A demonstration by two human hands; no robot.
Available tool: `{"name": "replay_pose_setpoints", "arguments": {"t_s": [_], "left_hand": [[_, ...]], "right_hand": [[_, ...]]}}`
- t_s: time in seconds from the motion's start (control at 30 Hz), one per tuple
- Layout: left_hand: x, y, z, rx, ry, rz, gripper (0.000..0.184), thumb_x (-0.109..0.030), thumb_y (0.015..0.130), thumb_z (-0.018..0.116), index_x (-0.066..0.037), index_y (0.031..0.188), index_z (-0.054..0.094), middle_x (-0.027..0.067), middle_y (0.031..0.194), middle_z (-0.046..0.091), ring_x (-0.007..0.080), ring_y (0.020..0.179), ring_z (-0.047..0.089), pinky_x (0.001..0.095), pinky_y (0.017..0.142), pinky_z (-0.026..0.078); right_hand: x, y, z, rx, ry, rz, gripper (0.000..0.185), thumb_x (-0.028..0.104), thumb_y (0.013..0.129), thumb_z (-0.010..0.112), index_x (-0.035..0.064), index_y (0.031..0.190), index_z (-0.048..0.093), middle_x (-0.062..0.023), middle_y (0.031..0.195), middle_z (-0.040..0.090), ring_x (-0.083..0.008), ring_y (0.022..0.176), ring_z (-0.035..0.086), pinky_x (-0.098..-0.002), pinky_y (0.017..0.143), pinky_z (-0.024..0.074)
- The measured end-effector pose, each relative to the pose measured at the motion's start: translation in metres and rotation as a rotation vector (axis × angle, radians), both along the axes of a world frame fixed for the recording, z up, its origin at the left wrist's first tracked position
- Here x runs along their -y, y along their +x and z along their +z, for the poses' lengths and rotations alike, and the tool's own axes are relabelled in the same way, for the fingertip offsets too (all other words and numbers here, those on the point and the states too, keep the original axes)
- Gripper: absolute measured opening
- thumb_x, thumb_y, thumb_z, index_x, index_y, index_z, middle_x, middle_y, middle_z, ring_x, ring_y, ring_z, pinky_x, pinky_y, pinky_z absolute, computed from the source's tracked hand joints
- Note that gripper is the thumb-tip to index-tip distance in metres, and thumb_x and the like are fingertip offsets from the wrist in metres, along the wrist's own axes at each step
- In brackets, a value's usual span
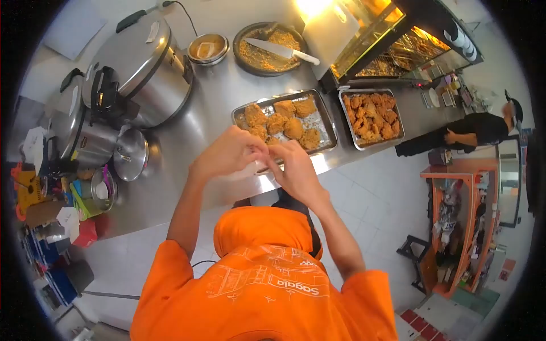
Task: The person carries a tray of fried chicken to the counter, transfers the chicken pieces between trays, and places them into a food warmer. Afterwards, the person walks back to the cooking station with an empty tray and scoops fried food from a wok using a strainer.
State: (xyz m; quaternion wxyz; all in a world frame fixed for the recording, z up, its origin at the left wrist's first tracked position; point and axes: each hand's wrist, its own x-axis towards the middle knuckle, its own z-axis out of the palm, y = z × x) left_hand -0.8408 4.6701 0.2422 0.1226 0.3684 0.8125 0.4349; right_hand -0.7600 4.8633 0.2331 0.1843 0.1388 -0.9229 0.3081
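Note:
Both of my hands meet at the near edge of a metal tray that holds several browned, crumb-coated pieces. My left hand (232, 152) has its fingers bent together, and my right hand (294, 170) pinches close against it. Something thin and pale, perhaps clear plastic, shows between them, too faint to name. The tray (326, 126) lies on the steel counter (219, 113), just beyond my fingers. One coated piece (293, 128) sits near its middle. Another piece is partly hidden behind my fingertips.
A knife (276, 49) rests across a dark round bowl (242, 61) behind the tray. Fried pieces fill a second tray (372, 116) at right, below a lit display case (392, 45). Large steel cookers (136, 68) stand left. Another person (478, 129) is at far right.

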Motion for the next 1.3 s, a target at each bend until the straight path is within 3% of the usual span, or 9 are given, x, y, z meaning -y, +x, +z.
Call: {"name": "replay_pose_setpoints", "arguments": {"t_s": [0.17,0.23,0.57,0.67,0.77,0.83,0.9,1.07,1.3], "left_hand": [[-0.023,0.005,-0.002,-0.881,0.041,0.946,0.012,-0.012,0.08,0.07,0.0,0.083,0.071,0.0098,0.073,0.068,0.0264,0.068,0.066,0.0338,0.065,0.051],[-0.063,0.052,-0.005,0.207,0.26,0.975,0.017,-0.015,0.084,0.069,0.002,0.08,0.07,0.0088,0.068,0.068,0.0165,0.06,0.065,0.0308,0.057,0.05],[-0.19,0.067,-0.045,0.285,0.24,1.081,0.016,-0.012,0.083,0.071,0.004,0.085,0.069,0.0087,0.067,0.068,0.0108,0.059,0.063,0.0259,0.055,0.05],[-0.212,0.069,-0.039,0.206,0.18,1.141,0.016,-0.01,0.082,0.07,0.002,0.091,0.068,0.0107,0.071,0.068,0.0156,0.06,0.065,0.0294,0.055,0.05],[-0.227,0.066,-0.04,0.101,0.098,1.022,0.016,-0.007,0.083,0.068,0.001,0.097,0.068,0.0119,0.076,0.067,0.0206,0.063,0.066,0.0306,0.056,0.05],[-0.239,0.07,-0.04,0.037,0.063,0.902,0.015,-0.005,0.083,0.067,0.001,0.098,0.068,0.0118,0.078,0.067,0.0219,0.065,0.066,0.0297,0.057,0.05],[-0.248,0.074,-0.038,-0.084,0.074,0.753,0.017,-0.004,0.084,0.065,0.001,0.1,0.068,0.0123,0.087,0.066,0.0261,0.073,0.066,0.0313,0.062,0.051],[-0.266,0.076,-0.068,-0.023,0.15,0.764,0.017,-0.004,0.084,0.064,0.0,0.101,0.068,0.0124,0.091,0.066,0.0276,0.077,0.065,0.034,0.066,0.051],[-0.269,0.079,-0.076,0.317,0.239,0.617,0.017,-0.005,0.087,0.065,-0.001,0.102,0.069,0.0112,0.088,0.069,0.019,0.074,0.065,0.0285,0.064,0.051]], "right_hand": [[-0.033,-0.026,-0.01,0.563,-0.63,-0.015,0.01,0.007,0.086,0.067,-0.0018,0.088,0.07,-0.0051,0.068,0.069,-0.0103,0.063,0.063,-0.0256,0.062,0.0497],[-0.052,-0.03,-0.016,0.619,-0.651,0.051,0.008,0.006,0.085,0.07,-0.002,0.087,0.069,-0.0066,0.076,0.071,-0.0074,0.068,0.063,-0.0243,0.063,0.0499],[-0.165,-0.034,-0.075,1.211,-1.541,-0.018,0.015,-0.003,0.08,0.072,0.005,0.077,0.06,0.0001,0.073,0.064,-0.0082,0.069,0.059,-0.0227,0.061,0.0458],[-0.181,-0.036,-0.088,0.405,-0.505,-0.071,0.009,0.001,0.084,0.067,0.0056,0.09,0.063,-0.0066,0.083,0.066,-0.0141,0.063,0.06,-0.0251,0.058,0.0456],[-0.19,-0.031,-0.081,0.035,-0.305,0.206,0.016,-0.002,0.083,0.067,0.003,0.096,0.059,-0.0017,0.071,0.058,-0.0073,0.061,0.054,-0.0245,0.052,0.0393],[-0.198,-0.031,-0.082,0.443,-0.394,0.276,0.02,0.004,0.088,0.064,0.0045,0.107,0.059,0.0012,0.07,0.057,-0.0081,0.057,0.052,-0.0243,0.048,0.0394],[-0.204,-0.053,-0.083,1.502,-1.455,0.314,0.035,0.016,0.094,0.058,0.0063,0.127,0.055,-0.0043,0.095,0.067,-0.0131,0.071,0.062,-0.0308,0.059,0.0495],[-0.173,-0.061,-0.098,1.304,-1.882,0.178,0.07,0.056,0.096,0.044,0.0057,0.145,0.036,-0.0125,0.138,0.047,-0.0244,0.126,0.045,-0.0393,0.11,0.0335],[-0.151,-0.078,-0.116,1.185,-2.128,0.558,0.085,0.073,0.091,0.029,0.0117,0.15,0.026,-0.0104,0.147,0.039,-0.0297,0.127,0.043,-0.0497,0.109,0.0324]]}}
